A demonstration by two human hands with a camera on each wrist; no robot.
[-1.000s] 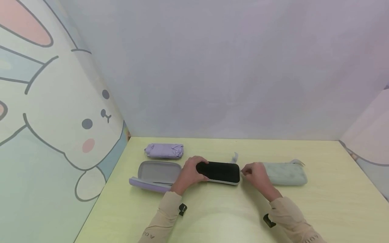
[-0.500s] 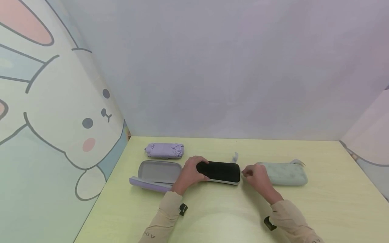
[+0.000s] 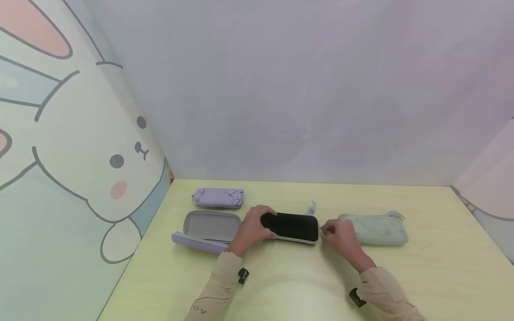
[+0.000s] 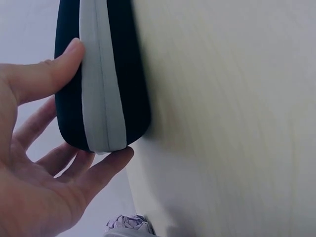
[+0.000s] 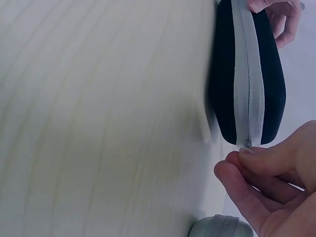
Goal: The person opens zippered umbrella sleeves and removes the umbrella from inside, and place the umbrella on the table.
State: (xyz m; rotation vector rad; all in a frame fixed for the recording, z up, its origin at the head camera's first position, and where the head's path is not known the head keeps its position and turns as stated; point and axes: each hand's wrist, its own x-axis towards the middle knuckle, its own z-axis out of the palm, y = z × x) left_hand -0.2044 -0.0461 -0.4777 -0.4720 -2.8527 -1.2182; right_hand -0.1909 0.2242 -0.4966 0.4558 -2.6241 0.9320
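Note:
A black zippered case (image 3: 295, 227) with a pale grey zip lies between my hands in the head view. Over its left end, my left hand (image 3: 252, 229) grips it, thumb on the near side and fingers round the end and far side, as the left wrist view shows. My right hand (image 3: 340, 234) is at the other end, where thumb and forefinger pinch the zip pull (image 5: 248, 145). Seen from the right wrist, the zip (image 5: 248, 84) runs closed along the side. The fingertips hide most of the pull.
A pale green pouch (image 3: 377, 229) lies just right of my right hand. To the left are an opened lilac case with a grey inside (image 3: 213, 225) and, behind it, a crumpled lilac bundle (image 3: 220, 198). A small whitish strip (image 3: 312, 207) shows behind the black case.

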